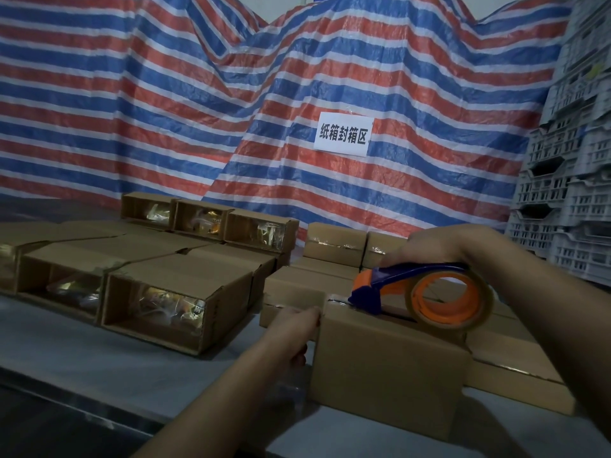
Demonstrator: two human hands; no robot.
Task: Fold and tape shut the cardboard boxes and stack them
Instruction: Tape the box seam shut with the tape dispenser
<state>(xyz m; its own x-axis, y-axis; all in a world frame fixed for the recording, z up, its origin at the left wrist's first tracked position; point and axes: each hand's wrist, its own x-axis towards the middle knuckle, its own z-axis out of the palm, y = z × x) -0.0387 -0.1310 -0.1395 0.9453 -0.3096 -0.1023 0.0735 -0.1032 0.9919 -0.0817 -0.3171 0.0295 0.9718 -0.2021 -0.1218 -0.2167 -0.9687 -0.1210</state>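
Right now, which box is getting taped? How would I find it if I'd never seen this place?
Look below the white paper sign on the striped tarp, to the near right of the table. The box being taped is closed, with a blue and orange tape dispenser on top, gripped by the right hand. The left hand touches its left side; no other box has hands on it.

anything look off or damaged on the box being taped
Nothing stands out. The brown cardboard box looks square and undented; the blue-and-orange tape dispenser sits along its top seam, gripped by the right hand, while the left hand steadies its left end.
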